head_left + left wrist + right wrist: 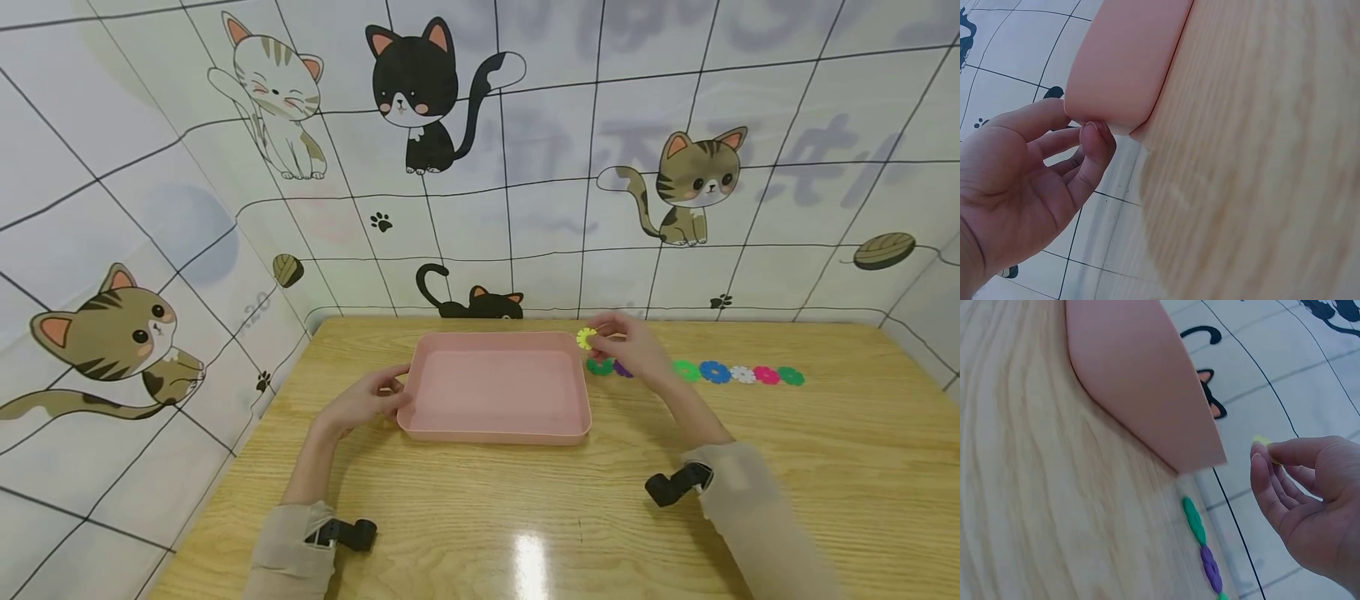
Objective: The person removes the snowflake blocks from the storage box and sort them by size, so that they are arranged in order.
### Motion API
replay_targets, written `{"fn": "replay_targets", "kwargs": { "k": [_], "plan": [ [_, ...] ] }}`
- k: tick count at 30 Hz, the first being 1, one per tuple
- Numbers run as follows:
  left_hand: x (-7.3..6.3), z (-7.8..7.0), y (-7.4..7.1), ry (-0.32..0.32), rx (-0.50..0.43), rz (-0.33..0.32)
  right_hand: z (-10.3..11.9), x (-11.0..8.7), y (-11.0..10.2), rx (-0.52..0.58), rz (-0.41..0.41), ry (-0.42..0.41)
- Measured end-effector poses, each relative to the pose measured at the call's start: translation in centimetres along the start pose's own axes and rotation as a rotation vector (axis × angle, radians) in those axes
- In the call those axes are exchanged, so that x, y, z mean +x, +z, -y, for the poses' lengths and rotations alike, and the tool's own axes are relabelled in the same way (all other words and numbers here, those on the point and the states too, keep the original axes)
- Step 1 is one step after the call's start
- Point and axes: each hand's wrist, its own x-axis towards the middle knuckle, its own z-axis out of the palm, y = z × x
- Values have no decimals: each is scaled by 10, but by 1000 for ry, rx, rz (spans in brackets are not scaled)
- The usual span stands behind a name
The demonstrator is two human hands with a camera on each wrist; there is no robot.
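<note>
A shallow pink tray point(495, 387) lies on the wooden table in the head view, with nothing visible inside it. My left hand point(367, 400) touches the tray's left wall from outside, its fingers relaxed; the left wrist view shows the fingertips of that hand point(1029, 162) against the tray's corner. Just past the tray's far right corner, my right hand point(630, 346) pinches a yellow flower-shaped disc point(586, 337) between thumb and fingers. Most of this disc point(1262, 440) is hidden by the fingers in the right wrist view.
Right of the tray runs a row of flower-shaped discs, including green point(600, 367), purple point(623, 368), blue point(715, 372), white point(742, 374) and pink point(766, 375) ones. My right hand covers part of the row. A wall point(555, 208) with cat drawings stands behind the table point(465, 500).
</note>
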Motion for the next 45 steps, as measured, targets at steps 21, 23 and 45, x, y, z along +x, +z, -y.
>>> {"fn": "replay_targets", "kwargs": {
  "k": [21,23,45],
  "plan": [
    [-2,-1,-1,5,-3,-3,-48,-45,-123,-48,-100,9],
    [-3,0,-1,5,-3,-3,-55,-50,-133,-55,-114,32],
    [-2,0,0,-9,15,-7,-98,-101,-221,-357,-346,367]
  ]
}}
